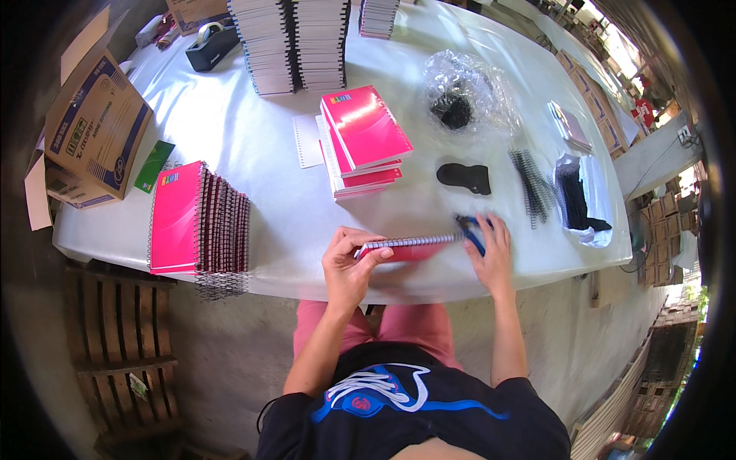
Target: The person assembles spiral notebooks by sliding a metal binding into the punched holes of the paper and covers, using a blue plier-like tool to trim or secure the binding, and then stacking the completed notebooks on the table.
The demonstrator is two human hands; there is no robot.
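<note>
In my left hand (pixel 349 264) is a red spiral notebook (pixel 420 250), gripped at its left end and tilted so the coiled spine faces up. My right hand (pixel 493 257) is closed around blue-handled pliers (pixel 471 234), beside the right end of that spine. The tool's head is small and its type is not clear. Beyond my hands stands a pile of red covers or unbound notebooks (pixel 366 129). Farther left is a stack of bound red notebooks (pixel 178 222), with their coils along the right side. A black flat piece (pixel 464 178) lies just beyond the pliers.
Loose black coils (pixel 530 188) and a white bag of black coils (pixel 576 195) lie at the right. Clear plastic wrap (pixel 475 92) sits farther back. Tall notebook stacks (pixel 268 46), a tape dispenser (pixel 213 47) and an open carton (pixel 98 126) occupy the far left.
</note>
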